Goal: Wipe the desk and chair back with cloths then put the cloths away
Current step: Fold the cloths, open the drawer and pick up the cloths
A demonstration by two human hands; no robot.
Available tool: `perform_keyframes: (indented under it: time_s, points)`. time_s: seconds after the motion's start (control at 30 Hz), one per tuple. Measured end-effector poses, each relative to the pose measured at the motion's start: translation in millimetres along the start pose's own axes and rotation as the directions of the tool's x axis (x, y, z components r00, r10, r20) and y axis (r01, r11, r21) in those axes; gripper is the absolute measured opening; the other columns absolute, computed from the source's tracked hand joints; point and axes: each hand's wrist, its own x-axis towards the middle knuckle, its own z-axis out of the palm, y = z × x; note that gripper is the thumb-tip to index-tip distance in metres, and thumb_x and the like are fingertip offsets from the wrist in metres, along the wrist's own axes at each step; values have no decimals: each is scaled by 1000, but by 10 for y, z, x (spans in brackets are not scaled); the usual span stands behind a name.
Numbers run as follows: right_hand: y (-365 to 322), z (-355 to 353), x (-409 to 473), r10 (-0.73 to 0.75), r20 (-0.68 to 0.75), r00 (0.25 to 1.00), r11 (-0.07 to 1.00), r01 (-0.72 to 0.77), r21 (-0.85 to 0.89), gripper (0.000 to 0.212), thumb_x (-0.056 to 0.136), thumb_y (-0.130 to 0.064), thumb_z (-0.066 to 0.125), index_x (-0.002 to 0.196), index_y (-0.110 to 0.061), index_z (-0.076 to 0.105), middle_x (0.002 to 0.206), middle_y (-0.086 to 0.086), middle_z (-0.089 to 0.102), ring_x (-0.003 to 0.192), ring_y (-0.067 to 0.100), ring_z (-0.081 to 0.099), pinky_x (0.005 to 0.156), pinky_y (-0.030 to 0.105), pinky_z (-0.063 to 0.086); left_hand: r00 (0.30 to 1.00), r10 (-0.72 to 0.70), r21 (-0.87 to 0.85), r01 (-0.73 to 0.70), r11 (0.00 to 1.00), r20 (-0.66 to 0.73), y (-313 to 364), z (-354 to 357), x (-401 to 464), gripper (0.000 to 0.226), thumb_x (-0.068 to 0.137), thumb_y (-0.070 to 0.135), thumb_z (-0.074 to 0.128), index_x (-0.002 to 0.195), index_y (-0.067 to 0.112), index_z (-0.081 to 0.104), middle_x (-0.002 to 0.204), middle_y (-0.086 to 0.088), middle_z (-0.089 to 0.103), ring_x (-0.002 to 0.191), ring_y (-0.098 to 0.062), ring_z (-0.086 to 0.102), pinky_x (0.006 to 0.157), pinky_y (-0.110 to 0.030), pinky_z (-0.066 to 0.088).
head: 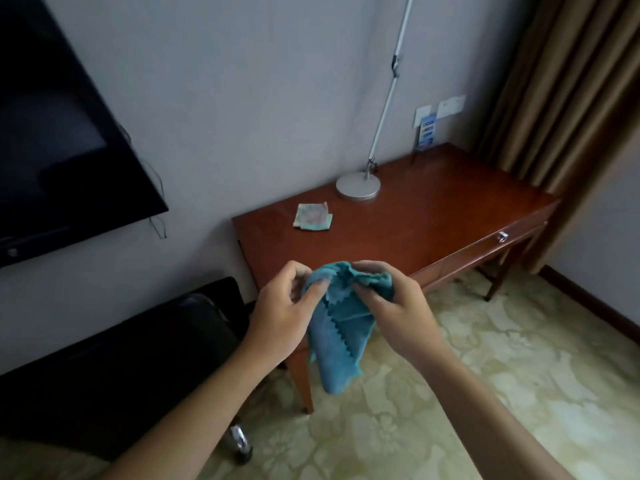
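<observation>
Left fingers [313,289]: we see them curled, thumb and fingertips pinching the upper left edge of the blue cloth [337,337]
Right fingers [367,294]: we see them curled, pinching the bunched upper right part of the same cloth
Left hand [280,317]: we hold it in front of the near left corner of the desk, back of the hand toward the camera
Right hand [398,313]: we hold it just beside the left hand, with the cloth gathered between the two
Blue cloth: we note that it hangs down from both hands in loose folds, zigzag edges showing, in the air and clear of the desk top
Second cloth [312,217]: we see a pale, folded, patterned cloth lying flat on the desk top, near its left rear corner, just beside the lamp base
Desk [433,216]: we see a reddish-brown wooden top against the wall, with a drawer handle [503,237] on the front
Lamp [358,185]: we see a round silver base standing on the desk, with a thin arm rising along the wall
Chair [138,358]: we see a black chair to the left of the desk, below the left forearm, one caster [239,441] visible
Surroundings: we see a dark wall-mounted screen [52,133] at left, a brown curtain [571,98] at right and a pale patterned carpet [519,375]
</observation>
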Motion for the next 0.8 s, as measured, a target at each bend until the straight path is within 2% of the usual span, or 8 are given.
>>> perform_keyframes:
  time_s: [0.13, 0.23, 0.37, 0.5, 0.6, 0.7, 0.73, 0.8]
  points:
    - [111, -324, 282, 133, -94, 987, 978, -115, 172, 14, 95, -23, 64, 85, -19, 74, 86, 2, 77, 82, 17, 74, 68, 31, 60, 993, -12, -157, 30, 987, 116, -13, 311, 335, 22, 86, 45, 61, 80, 24, 59, 74, 5, 65, 72, -5, 57, 65, -21, 44]
    - [198, -500, 587, 213, -130, 968, 957, -180, 226, 25, 93, -32, 66, 86, -9, 73, 87, 7, 77, 82, 21, 74, 69, 34, 61, 980, 0, -209, 42, 977, 197, -100, 562, 635, 24, 94, 38, 59, 81, 17, 59, 73, 7, 61, 72, -5, 53, 65, -20, 42]
    - [298, -688, 1141, 273, -146, 951, 942, -234, 239, 39, 90, -44, 64, 83, -7, 71, 83, 7, 76, 75, 17, 73, 62, 24, 57, 971, -33, -343, 116, 932, 239, -244, 832, 1178, 25, 90, 32, 57, 83, 8, 55, 70, 10, 56, 69, -3, 49, 63, -15, 39]
    - [412, -781, 1648, 326, -82, 942, 935, -308, 179, 50, 83, -57, 61, 87, -8, 71, 89, 16, 75, 85, 33, 73, 74, 42, 59, 970, -77, -379, 162, 911, 232, -401, 1014, 1592, 29, 88, 30, 60, 90, 1, 60, 72, 8, 60, 69, -4, 53, 62, -15, 42]
    - [521, -850, 2036, 327, -22, 945, 940, -322, 114, 50, 88, -54, 58, 94, -6, 69, 92, 18, 74, 87, 37, 71, 79, 50, 58, 975, -112, -355, 176, 918, 193, -521, 1070, 1938, 35, 88, 29, 60, 89, -6, 59, 75, -9, 60, 75, -14, 53, 68, -25, 42]
    - [623, -902, 2387, 305, 77, 949, 943, -312, 115, 38, 95, -43, 55, 99, -7, 69, 92, 10, 76, 85, 25, 74, 69, 31, 60, 976, -162, -342, 204, 917, 146, -631, 1032, 2283, 49, 90, 34, 58, 97, -14, 57, 89, -35, 59, 82, -25, 52, 76, -42, 41]
    - [648, -913, 2468, 290, 89, 953, 951, -297, 88, 38, 96, -40, 55, 98, -5, 68, 92, 14, 75, 84, 24, 73, 68, 29, 57, 977, -158, -314, 196, 929, 142, -653, 1013, 2346, 50, 90, 37, 58, 95, -12, 58, 86, -34, 58, 80, -24, 51, 74, -41, 39]
    - [761, -926, 2735, 251, 137, 958, 966, -257, 30, 40, 98, -35, 54, 98, 4, 63, 99, 27, 68, 86, 35, 69, 75, 43, 55, 980, -163, -229, 186, 955, 114, -735, 989, 2523, 46, 89, 46, 58, 86, 0, 62, 72, -17, 55, 71, -18, 49, 67, -35, 37]
